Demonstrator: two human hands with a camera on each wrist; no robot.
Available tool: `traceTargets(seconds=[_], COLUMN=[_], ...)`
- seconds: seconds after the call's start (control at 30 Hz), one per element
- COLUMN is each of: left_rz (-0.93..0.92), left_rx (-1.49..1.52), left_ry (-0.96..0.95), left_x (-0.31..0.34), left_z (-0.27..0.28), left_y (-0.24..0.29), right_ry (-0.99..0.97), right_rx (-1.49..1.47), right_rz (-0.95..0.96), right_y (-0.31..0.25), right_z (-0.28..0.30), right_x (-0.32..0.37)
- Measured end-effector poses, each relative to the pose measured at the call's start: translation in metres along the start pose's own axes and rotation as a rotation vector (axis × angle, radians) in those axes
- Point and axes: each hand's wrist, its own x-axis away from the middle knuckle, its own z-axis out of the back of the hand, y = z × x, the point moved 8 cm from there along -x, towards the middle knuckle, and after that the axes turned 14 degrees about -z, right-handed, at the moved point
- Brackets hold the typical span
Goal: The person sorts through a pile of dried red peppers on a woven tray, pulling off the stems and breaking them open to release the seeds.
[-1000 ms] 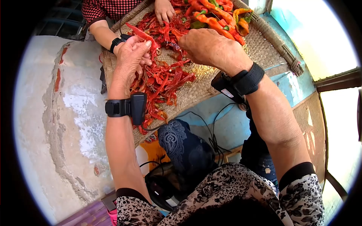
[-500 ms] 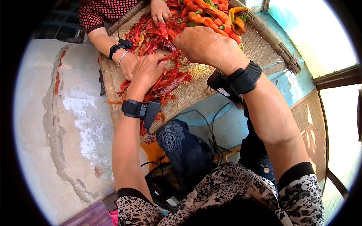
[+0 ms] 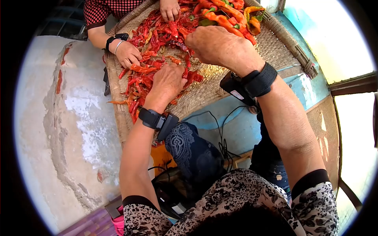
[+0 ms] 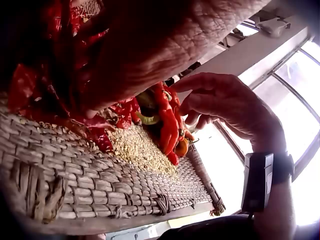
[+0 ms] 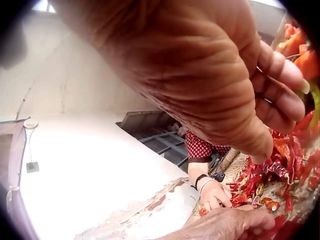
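My left hand [image 3: 168,80] reaches down into a pile of dried red chillies [image 3: 138,88] on a woven tray [image 3: 277,53]. Its fingertips sit among the pods, shadowed in the left wrist view, and I cannot tell whether they pinch one. Over the tray's middle, my right hand [image 3: 224,49] hovers, palm turned down. Both the left wrist view and the right wrist view show its fingers [image 5: 280,75] loosely bent with nothing between them. Pale chilli seeds [image 4: 142,152] lie scattered on the weave below it.
Fresh orange and red peppers [image 3: 226,19] are heaped at the far right of the tray. Across from me, another person's two hands [image 3: 128,54] touch the chillies at the far left. A plastered wall [image 3: 78,118] stands at left. Black cables [image 3: 222,141] hang below the tray's near edge.
My left hand held up a long red chilli; it has come down rightward into the pile without it. The other person's nearer hand has drawn back left. My right hand has barely moved.
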Motion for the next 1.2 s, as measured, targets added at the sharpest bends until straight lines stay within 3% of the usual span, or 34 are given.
traceTargets(seconds=[0.07, 0.17, 0.23, 0.3, 0.37, 0.43, 0.5, 0.53, 0.57, 0.63, 0.7, 0.73, 0.77, 0.83, 0.87, 0.97, 1.03, 1.2], left_rz=[0.169, 0.226, 0.271, 0.327, 0.395, 0.482, 0.522, 0.503, 0.505, 0.411, 0.272, 0.203, 0.090, 0.043, 0.043, 0.088, 0.255, 0.529], left_rx=[0.043, 0.228, 0.339, 0.659, 0.717, 0.918, 0.961, 0.925, 0.927, 0.728, 0.651, 0.605, 0.432, 0.132, 0.131, 0.231, 0.624, 1.038], left_ry=[-0.145, -0.150, -0.094, 0.068, 0.047, 0.225, 0.663, 0.795, 0.798, 0.496, 0.027, -0.083, -0.058, -0.046, -0.045, -0.137, 0.035, 0.311], left_x=[0.004, 0.013, 0.023, 0.030, 0.035, 0.031, 0.027, 0.025, 0.024, 0.003, -0.005, -0.007, -0.005, -0.001, 0.002, 0.006, 0.017, 0.048], left_z=[-0.008, 0.001, 0.005, 0.009, 0.010, 0.024, 0.054, 0.062, 0.058, 0.044, 0.013, 0.003, -0.007, -0.017, -0.020, -0.011, 0.004, 0.024], left_y=[-0.011, -0.021, -0.031, -0.044, -0.060, -0.076, -0.095, -0.102, -0.099, -0.071, -0.020, -0.003, 0.007, 0.018, 0.016, 0.013, -0.003, -0.045], right_ry=[0.004, -0.006, -0.017, 0.031, 0.039, 0.046, 0.048, 0.048, 0.036, 0.025, 0.035, 0.032, 0.044, 0.055, 0.051, 0.034, 0.019, 0.035], right_rx=[-0.006, -0.013, -0.014, -0.004, -0.004, -0.003, 0.001, 0.002, 0.001, 0.001, 0.000, 0.001, 0.002, 0.004, 0.008, 0.003, -0.010, 0.000], right_rz=[-0.001, -0.009, -0.010, 0.002, 0.007, 0.014, -0.003, -0.002, -0.002, -0.002, 0.018, 0.018, 0.030, 0.043, 0.038, 0.037, 0.041, 0.067], right_y=[-0.001, 0.000, 0.000, 0.000, -0.001, -0.002, -0.001, -0.001, -0.001, -0.001, -0.005, -0.005, -0.007, -0.010, -0.011, -0.013, -0.011, -0.015], right_z=[0.001, 0.003, 0.002, 0.002, 0.000, -0.001, -0.001, -0.001, -0.001, -0.002, -0.002, -0.002, -0.001, 0.000, -0.001, -0.004, -0.005, -0.007], right_x=[0.000, 0.002, 0.002, 0.002, 0.002, 0.001, 0.001, 0.000, 0.000, -0.002, -0.002, -0.002, 0.000, 0.002, 0.001, -0.002, -0.004, -0.003])
